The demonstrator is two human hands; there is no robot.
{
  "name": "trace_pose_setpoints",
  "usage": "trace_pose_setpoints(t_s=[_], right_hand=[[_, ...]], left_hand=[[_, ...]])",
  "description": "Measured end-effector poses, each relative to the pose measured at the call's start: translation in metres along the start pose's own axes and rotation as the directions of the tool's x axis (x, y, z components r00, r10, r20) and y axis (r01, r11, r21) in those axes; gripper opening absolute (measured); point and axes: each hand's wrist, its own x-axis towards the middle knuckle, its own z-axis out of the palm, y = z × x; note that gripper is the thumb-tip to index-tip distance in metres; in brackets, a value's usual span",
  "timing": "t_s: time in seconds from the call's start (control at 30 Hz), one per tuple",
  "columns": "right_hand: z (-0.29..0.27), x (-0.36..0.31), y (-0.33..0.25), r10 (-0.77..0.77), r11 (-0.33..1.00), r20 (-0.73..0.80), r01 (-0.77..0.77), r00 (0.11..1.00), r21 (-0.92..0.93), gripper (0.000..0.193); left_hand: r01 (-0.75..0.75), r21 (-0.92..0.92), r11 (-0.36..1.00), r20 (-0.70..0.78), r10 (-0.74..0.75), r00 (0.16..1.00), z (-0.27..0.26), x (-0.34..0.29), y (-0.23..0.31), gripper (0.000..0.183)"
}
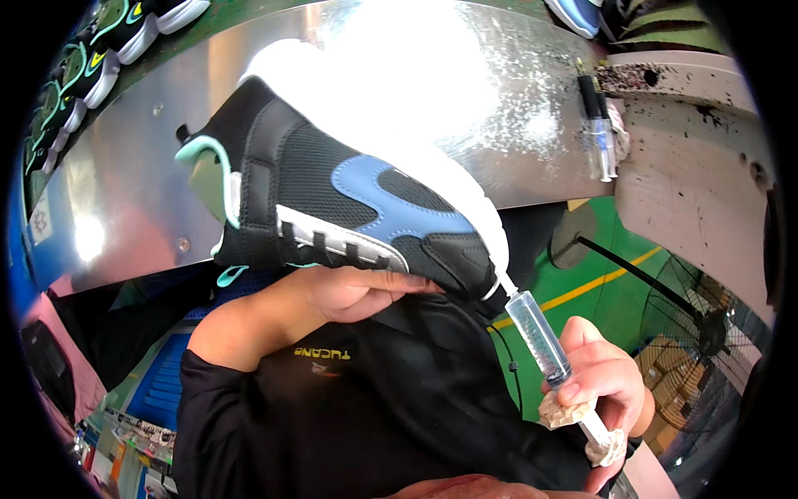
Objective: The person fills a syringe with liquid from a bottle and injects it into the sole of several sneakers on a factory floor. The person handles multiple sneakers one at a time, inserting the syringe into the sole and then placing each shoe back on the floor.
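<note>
A black mesh sneaker (320,179) with a blue curved side panel, mint-green trim and a white sole is held on its side, partly over the bench edge. My left hand (357,291) is closed on it from below; the thumb shows, while the other fingers are partly hidden. In my right hand (611,374) is a clear plastic syringe (536,333), its finger flange and plunger end wrapped in crumpled pale material. The syringe's tip meets the toe, near where the upper joins the sole.
A shiny metal bench (133,187) reflects strong glare. Black-barrelled pens (588,96) and a clear syringe (603,150) lie at its right end, beside a stained pale machine body (690,175). Several similar shoes (100,79) line the far left. A black fan (702,333) stands at right.
</note>
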Motion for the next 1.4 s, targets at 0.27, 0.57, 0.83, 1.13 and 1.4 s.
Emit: trace_pose_setpoints(t_s=[0.27,0.57,0.83,1.13,1.4], right_hand=[[0.004,-0.014,0.017,-0.169,0.957,-0.043,0.153,0.985,-0.246,0.087],[0.021,0.002,0.039,-0.365,0.779,-0.044,0.28,0.93,-0.561,0.066],[0.032,0.013,0.059,-0.464,0.526,0.021,0.294,0.886,-0.798,0.051],[0.027,0.01,0.067,-0.46,0.478,0.036,0.281,0.887,-0.832,0.056],[-0.009,0.006,0.088,-0.507,0.499,-0.118,0.179,0.854,-0.848,0.086]], left_hand=[[-0.021,0.047,0.999,-0.028,0.022,0.999,0.001,0.036,0.005,0.035],[-0.077,0.002,0.997,-0.057,0.076,0.995,0.013,0.052,0.011,0.032],[-0.093,0.019,0.995,-0.153,0.095,0.984,0.029,0.056,0.015,0.028],[-0.147,0.089,0.985,-0.13,0.157,0.979,0.031,0.062,0.013,0.037],[-0.13,0.098,0.987,-0.296,0.153,0.943,0.04,-0.017,0.031,0.06]])
